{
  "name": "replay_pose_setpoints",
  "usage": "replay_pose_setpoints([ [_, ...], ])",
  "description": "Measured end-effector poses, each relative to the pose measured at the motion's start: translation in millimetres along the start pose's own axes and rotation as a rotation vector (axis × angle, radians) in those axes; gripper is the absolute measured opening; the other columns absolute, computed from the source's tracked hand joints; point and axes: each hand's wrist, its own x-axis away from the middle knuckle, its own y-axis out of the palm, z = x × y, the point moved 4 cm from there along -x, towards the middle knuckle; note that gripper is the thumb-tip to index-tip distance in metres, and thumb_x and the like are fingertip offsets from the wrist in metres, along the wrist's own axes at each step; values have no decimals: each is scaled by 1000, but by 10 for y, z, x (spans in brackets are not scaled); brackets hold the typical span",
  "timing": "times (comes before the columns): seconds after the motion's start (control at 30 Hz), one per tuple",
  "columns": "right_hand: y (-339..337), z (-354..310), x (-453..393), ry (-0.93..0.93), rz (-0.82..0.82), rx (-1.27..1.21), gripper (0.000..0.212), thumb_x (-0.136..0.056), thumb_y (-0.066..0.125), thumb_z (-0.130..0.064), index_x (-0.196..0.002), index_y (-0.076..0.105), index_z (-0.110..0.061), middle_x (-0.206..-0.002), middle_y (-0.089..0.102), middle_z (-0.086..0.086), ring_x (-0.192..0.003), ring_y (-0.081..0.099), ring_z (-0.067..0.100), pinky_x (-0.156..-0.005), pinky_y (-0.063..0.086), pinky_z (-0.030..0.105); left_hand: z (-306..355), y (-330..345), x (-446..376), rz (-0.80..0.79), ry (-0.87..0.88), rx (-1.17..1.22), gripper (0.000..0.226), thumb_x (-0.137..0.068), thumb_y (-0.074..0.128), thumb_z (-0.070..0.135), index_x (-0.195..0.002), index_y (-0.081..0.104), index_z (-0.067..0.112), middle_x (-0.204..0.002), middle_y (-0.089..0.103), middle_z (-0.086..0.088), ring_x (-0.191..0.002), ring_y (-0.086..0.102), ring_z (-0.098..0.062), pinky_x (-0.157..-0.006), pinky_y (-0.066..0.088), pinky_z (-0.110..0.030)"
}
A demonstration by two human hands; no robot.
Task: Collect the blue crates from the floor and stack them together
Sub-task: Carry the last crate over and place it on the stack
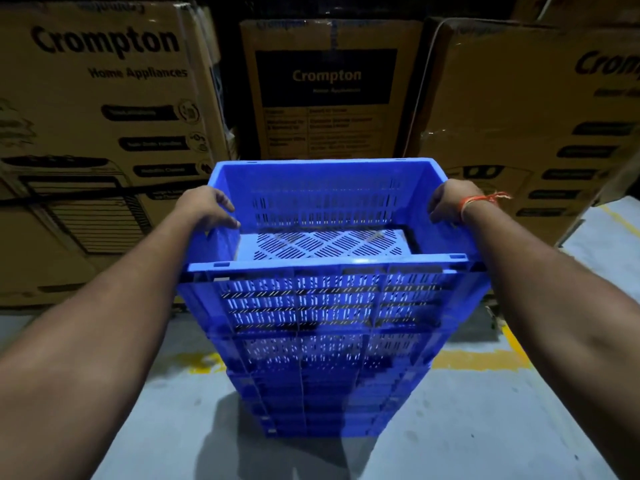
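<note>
You had both hands on the top blue crate (325,216), which sat at the head of a stack of blue crates (329,368) standing on the grey floor (485,427). Your left hand (207,206) gripped the crate's left rim, with its fingers (227,221) curled over the edge and reaching into the inside wall. Your right hand (446,202) gripped the right rim in the same way, its fingers folded over the edge, and an orange thread band (483,200) was tied round that wrist. The top crate was open and upright, and you could see its slotted base and slotted far wall. Whether it was fully seated in the crate beneath or held just above it, you could not tell from the head view. Below it the stack's perforated near walls ran down to the floor, where worn yellow paint lines (481,362) passed behind the stack. Large brown cardboard boxes (104,133) printed with "Crompton" stood close behind the stack, on the left, centre and right
</note>
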Motion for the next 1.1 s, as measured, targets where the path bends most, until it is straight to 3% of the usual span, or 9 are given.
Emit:
replay_pose_setpoints([
  [0.13,31,-26,70,7,6,1,13,-69,81,-17,-77,73,-22,-80,69,3,-74,67,23,-66,53,29,3,-45,-22,-24,1,-1,37,-63,94,29,-91,74,17,-87,73,-7,-62,62,-19,-66,44,-25],
  [0.23,46,-27,69,17,-9,-3,13,-72,81,-17,-81,74,-21,-83,70,4,-75,67,22,-72,57,33,37,-60,-29,-8,4,-38,37,-61,95,29,-89,74,18,-91,74,-7,-72,63,-20,-70,45,-25],
  [0.6,42,-10,20,-10,7,57,14,-66,82,-17,-66,70,-25,-76,69,5,-63,62,21,-64,46,27,39,-72,25,-18,16,-29,37,-64,93,29,-94,74,17,-86,72,-2,-66,61,-15,-69,47,-26],
  [0.77,46,-13,68,-24,6,65,10,-67,81,-16,-72,74,-21,-75,71,9,-60,63,21,-63,47,27,46,-75,31,-24,25,-47,35,-65,92,28,-94,75,18,-77,67,2,-66,60,-14,-70,45,-27],
  [1.1,53,-48,100,16,16,-8,12,-70,81,-15,-80,76,-20,-86,70,8,-75,65,26,-71,54,35,45,-84,30,-23,35,-60,35,-64,92,26,-93,76,15,-69,63,6,-64,59,-15,-70,45,-27],
])
